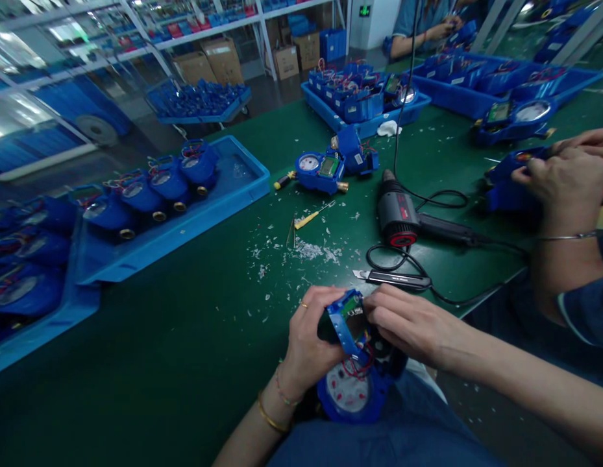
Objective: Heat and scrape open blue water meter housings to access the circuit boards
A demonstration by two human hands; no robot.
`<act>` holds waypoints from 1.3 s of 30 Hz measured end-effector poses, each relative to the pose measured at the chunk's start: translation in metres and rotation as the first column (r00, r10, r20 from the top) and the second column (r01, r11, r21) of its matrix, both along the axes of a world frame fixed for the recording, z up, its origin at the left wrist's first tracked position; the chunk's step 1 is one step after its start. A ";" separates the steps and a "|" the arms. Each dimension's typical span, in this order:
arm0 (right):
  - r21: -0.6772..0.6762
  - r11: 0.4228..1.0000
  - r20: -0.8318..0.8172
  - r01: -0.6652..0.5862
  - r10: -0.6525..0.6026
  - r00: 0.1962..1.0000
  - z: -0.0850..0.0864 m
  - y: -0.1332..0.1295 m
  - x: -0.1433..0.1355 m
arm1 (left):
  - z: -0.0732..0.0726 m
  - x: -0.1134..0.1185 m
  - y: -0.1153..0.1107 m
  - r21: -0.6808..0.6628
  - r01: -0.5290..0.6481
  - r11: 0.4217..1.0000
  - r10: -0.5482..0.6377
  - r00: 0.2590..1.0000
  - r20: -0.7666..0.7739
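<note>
You are fitting the blue cover (347, 322) onto the water meter (348, 395), left hand (308, 344) and right hand (408, 321) both clamped on that cover, so next press gently above the dial.

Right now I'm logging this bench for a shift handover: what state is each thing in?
Blue water meter: on the lap, electronics cover lifted, red wires exposed.
Left hand: gripping the cover's left side.
Right hand: fingers on the cover's right side.
Heat gun: lying on its side on the table.
Utility knife: flat by the cord.
Blue tray: holds a row of meters, far end bare.
</note>
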State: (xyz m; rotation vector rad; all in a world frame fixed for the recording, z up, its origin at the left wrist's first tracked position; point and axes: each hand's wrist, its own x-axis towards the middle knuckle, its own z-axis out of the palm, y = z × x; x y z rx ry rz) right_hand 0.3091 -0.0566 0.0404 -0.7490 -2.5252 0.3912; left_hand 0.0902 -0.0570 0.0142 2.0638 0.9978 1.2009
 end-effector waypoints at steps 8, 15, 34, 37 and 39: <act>0.022 1.000 -0.121 0.018 -0.015 0.993 -0.003 0.002 0.002 | 0.000 0.000 -0.001 0.017 -0.070 0.997 0.070 0.997 0.013; 0.137 0.893 -0.220 0.428 -0.394 0.893 0.009 0.000 0.025 | -0.002 -0.001 -0.002 0.003 -0.091 0.996 0.090 0.989 0.117; 0.210 0.939 -0.105 0.273 -0.256 0.961 0.006 -0.003 0.001 | 0.001 -0.003 -0.002 0.193 -0.042 0.980 0.041 0.999 0.007; 0.253 0.949 -0.025 0.190 -0.190 0.981 0.013 0.002 0.002 | 0.002 -0.003 -0.001 0.205 -0.033 0.978 0.036 0.999 -0.009; 0.255 0.956 0.034 0.147 -0.160 0.986 0.017 0.004 0.000 | 0.002 -0.003 -0.001 0.209 -0.028 0.977 0.033 0.999 -0.021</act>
